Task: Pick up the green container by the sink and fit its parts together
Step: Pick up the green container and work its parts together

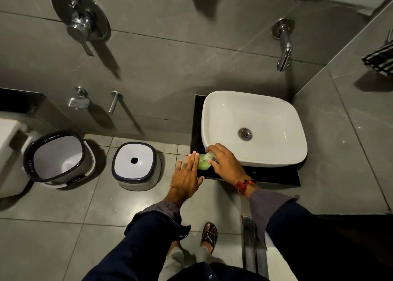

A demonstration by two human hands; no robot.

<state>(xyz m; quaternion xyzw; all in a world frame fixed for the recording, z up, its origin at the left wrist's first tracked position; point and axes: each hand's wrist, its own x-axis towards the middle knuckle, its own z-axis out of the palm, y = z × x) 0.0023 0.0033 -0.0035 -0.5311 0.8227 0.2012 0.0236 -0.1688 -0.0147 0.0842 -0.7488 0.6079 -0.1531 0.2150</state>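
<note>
A small green container (203,163) stands on the black counter (265,175) at the near left corner of the white sink (253,129). My right hand (226,162) reaches over it, fingers curled around its pale top part (208,155). My left hand (187,175) lies flat against the container's left side, fingers straight and together. Both hands hide most of the container, so I cannot tell how its parts sit.
A wall tap (284,44) sticks out above the sink. On the tiled floor to the left stand a white bucket (60,158) and an upturned white stool (136,166). A striped towel (380,58) hangs at the right wall. My sandalled foot (209,237) is below.
</note>
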